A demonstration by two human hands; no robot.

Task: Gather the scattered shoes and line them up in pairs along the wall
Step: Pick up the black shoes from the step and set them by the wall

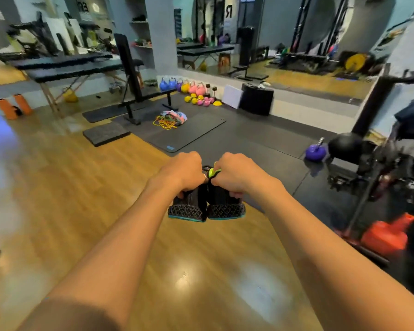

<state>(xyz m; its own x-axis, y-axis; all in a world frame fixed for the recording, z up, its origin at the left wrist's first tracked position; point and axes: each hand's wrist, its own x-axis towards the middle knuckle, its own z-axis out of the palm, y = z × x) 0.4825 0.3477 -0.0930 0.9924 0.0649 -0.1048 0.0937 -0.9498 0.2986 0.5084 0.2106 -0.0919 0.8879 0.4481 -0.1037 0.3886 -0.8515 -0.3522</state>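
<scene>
Over the wood floor [81, 187], left hand [184, 173] and right hand [234, 174] each clutch a black shoe [188, 206], markings unreadable.

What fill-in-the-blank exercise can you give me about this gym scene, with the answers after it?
The left hand and the right hand each grip one ____ shoe. The lone kettlebell on the dark mat at the right is ____. The two standing cylinders at the far left are ____.
Missing words: black, purple, orange.
</scene>
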